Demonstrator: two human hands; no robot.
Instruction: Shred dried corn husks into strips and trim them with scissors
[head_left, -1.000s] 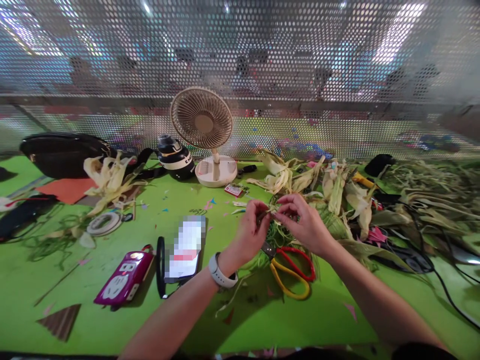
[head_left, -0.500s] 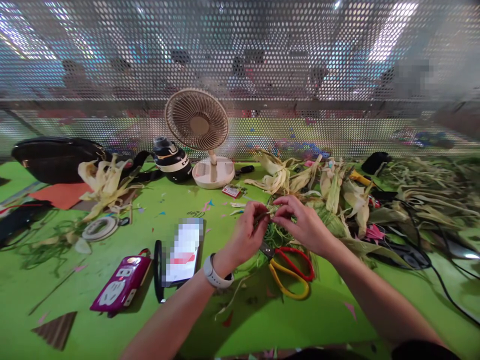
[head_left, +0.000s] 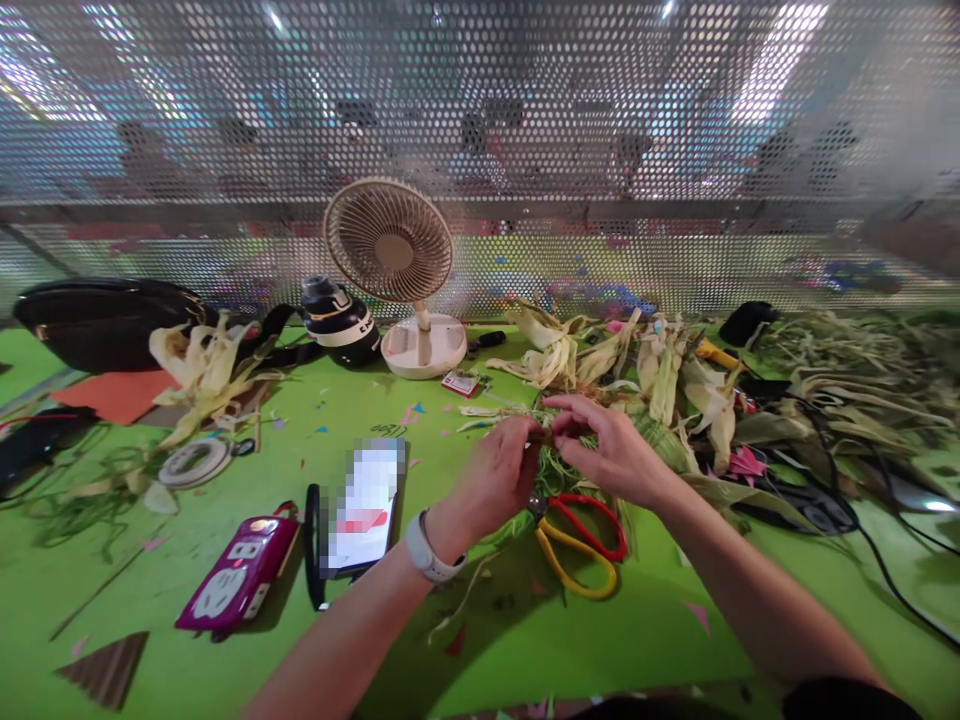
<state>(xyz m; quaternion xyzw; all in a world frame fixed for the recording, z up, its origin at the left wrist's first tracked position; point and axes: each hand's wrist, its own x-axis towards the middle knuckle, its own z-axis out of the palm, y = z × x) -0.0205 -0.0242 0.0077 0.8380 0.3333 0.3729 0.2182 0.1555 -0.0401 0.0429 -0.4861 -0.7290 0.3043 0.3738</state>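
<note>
My left hand (head_left: 499, 475), wearing a white wristband (head_left: 431, 550), is closed over a thin pale-green husk strip, mostly hidden behind its fingers. Close on its right, my right hand (head_left: 615, 450) has thumb and index finger bent toward the same spot; what they pinch is too small to make out. Pale husk strips (head_left: 487, 411) stick out just beyond my left hand. Under both hands lies a tangle of green string (head_left: 555, 470). Scissors with one red and one yellow handle (head_left: 577, 575) rest right below, their blades covered by my left hand and the string.
Dried corn husks (head_left: 660, 370) are heaped at the back right, with black cables beside them. A fan (head_left: 424, 345) and a bottle (head_left: 341, 325) stand at the back. To the left lie a phone (head_left: 367, 515), a purple case (head_left: 238, 575), a tape roll (head_left: 196, 462) and a black bag (head_left: 105, 320).
My left hand has turned so its back now hides its fingertips. My right hand has shifted slightly, its fingers curling in. The view has drifted a little; the objects on the table are unmoved.
</note>
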